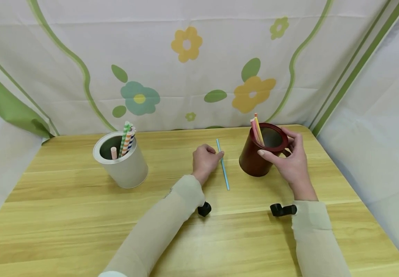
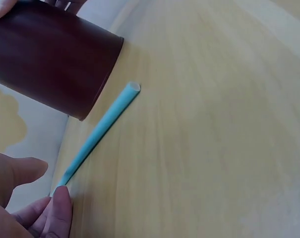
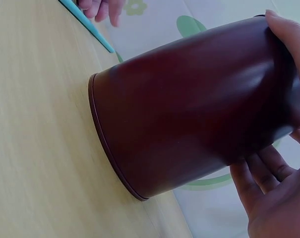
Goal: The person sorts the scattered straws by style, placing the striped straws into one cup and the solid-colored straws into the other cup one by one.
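Note:
A light blue straw (image 1: 225,174) lies on the table, also seen in the left wrist view as a turquoise straw (image 2: 103,126) with its near end hollow. My left hand (image 1: 206,159) is at the straw's side; in the left wrist view its fingertips (image 2: 62,206) are at the straw's far end, while the thumb (image 2: 30,170) stands apart from it. On the right, my right hand (image 1: 291,159) grips a dark red canister (image 1: 255,159) near its rim, thumb on the near side and fingers behind. Pink, yellow and orange straws (image 1: 256,129) lean inside this canister.
At the left of the table (image 1: 64,215) stands a white canister (image 1: 129,169) holding several striped straws (image 1: 127,141) and a short pink one (image 1: 113,153). A flower-printed curtain (image 1: 185,77) hangs along the table's back edge, with plain cloth at both sides.

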A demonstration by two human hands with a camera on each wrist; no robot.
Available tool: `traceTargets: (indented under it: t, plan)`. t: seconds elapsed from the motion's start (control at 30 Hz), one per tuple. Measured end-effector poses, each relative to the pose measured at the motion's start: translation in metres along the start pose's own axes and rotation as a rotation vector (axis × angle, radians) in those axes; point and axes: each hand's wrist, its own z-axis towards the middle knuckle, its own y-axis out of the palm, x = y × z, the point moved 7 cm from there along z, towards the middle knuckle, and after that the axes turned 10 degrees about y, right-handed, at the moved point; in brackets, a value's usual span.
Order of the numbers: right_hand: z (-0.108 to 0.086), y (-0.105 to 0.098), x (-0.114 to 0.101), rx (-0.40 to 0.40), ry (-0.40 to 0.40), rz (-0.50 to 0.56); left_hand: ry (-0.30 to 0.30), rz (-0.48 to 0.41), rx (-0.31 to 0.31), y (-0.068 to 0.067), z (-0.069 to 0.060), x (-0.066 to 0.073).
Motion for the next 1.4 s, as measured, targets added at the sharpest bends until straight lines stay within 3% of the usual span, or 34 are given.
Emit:
traceTargets:
  t: [0.33,0.67,0.97,1.1,1.2,1.4]
  plan:
    - [0.000,0.000,0.001,-0.007,0.008,0.001,-0.022,0.117,-0.011,0.006,0.005,-0.007]
    - [0.000,0.000,-0.002,-0.005,-0.004,-0.003,0.053,0.096,-0.049,0.007,0.008,-0.003]
    - [-0.001,0.001,-0.001,-0.013,-0.003,0.007,0.063,0.210,-0.113,0.014,0.017,-0.004]
    - [-0.001,0.002,-0.001,-0.013,0.002,0.002,0.088,0.191,-0.137,0.022,0.028,-0.014]
    - [-0.001,0.001,-0.001,-0.011,0.003,0.000,0.094,0.159,-0.153,0.022,0.031,-0.015]
    - [-0.001,0.001,-0.001,-0.006,-0.004,0.010,0.063,0.179,-0.176,0.019,0.029,-0.010]
